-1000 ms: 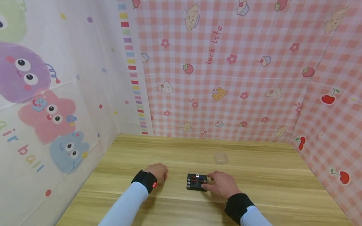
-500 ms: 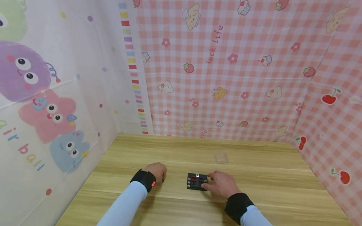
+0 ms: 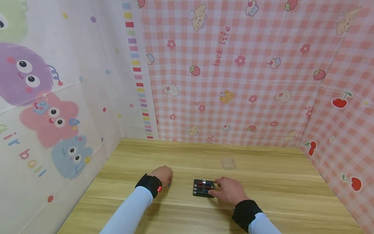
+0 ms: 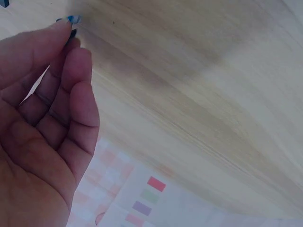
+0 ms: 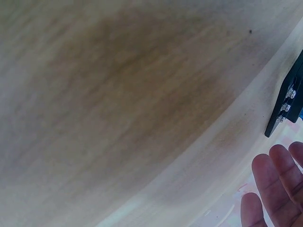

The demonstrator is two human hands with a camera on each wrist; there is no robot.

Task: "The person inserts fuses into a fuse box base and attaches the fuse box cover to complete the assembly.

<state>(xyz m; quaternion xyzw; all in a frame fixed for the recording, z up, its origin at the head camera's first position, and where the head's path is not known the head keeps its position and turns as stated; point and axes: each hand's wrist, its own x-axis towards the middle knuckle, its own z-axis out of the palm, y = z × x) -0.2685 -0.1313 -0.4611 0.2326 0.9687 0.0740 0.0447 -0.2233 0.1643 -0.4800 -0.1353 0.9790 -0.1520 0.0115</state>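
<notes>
A black fuse block [image 3: 201, 188] with red and blue blade fuses and metal screw terminals lies flat on the table. My right hand [image 3: 230, 191] holds its right end, the thumb over the near right part and the index finger at the far right corner. In the right wrist view the other fingers stretch beside the block [image 5: 286, 101]. To the left of the block, my left hand [image 3: 162, 175] pinches a small blue blade fuse [image 4: 73, 19] between thumb and fingertip, low over the table. The fingertips hide much of the fuse.
On the wooden table [image 3: 263, 169], a clear plastic cover [image 3: 228, 163] lies behind the block, slightly to its right. Printed cloth walls [image 3: 233, 78] enclose the table at the back and both sides.
My left hand has shifted and turned slightly in place; the blue fuse, hidden at first, now shows under its fingertips. The right hand and fuse block have stayed put.
</notes>
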